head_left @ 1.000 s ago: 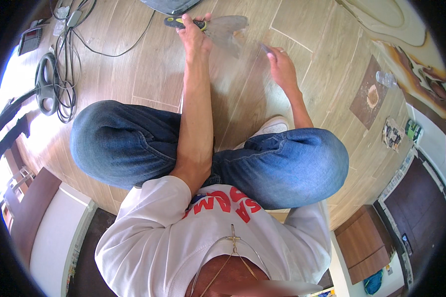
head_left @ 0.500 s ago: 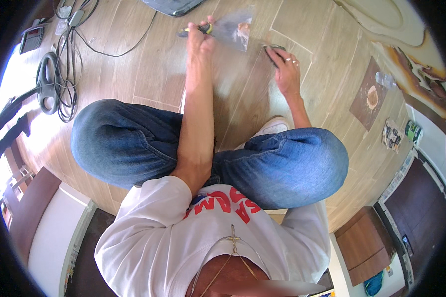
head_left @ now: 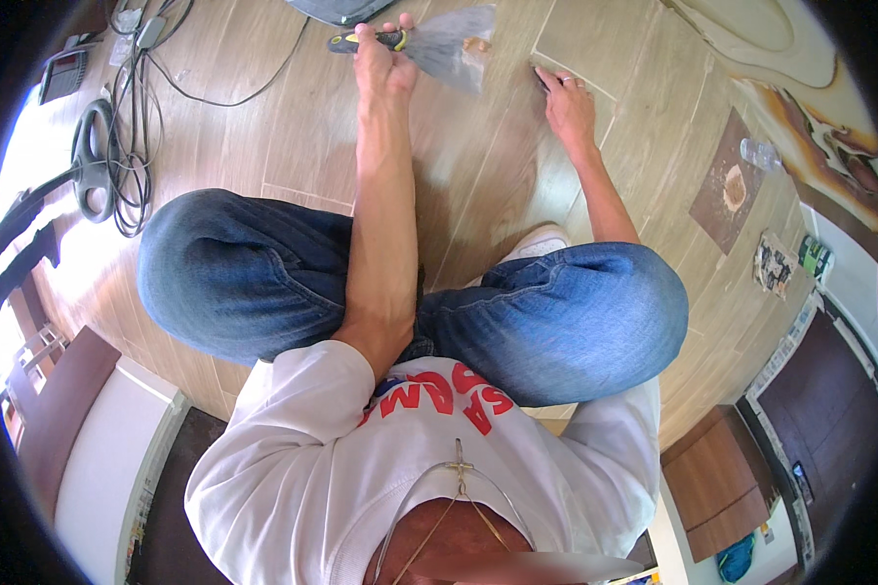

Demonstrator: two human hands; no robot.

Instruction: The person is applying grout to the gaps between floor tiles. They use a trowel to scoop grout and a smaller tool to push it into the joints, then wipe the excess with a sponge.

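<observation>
My left hand (head_left: 384, 70) is closed around the black-and-yellow handle of a wide putty knife (head_left: 449, 51). Its broad metal blade points right, and a dab of tan paste (head_left: 476, 45) sits near the blade's edge. Farther right, my right hand (head_left: 571, 112) reaches down to the wood-look floor (head_left: 478, 146), fingers closed on a small dark flat tool (head_left: 538, 76). Most of that tool is hidden under the fingers, so its exact kind does not show. It is by a pale seam between the floor planks.
At right, a brown board (head_left: 722, 210) carries a mound of tan paste (head_left: 734, 187), with a clear plastic cup (head_left: 759, 154) beside it. A stained rag (head_left: 775, 263) lies nearer. Coiled black cables (head_left: 132, 185) are at left, and a dark object (head_left: 337, 8) stands at the far edge.
My left hand and the putty knife have shifted slightly left and up. My right hand has moved a little right and away from the blade, still with the dark tool.
</observation>
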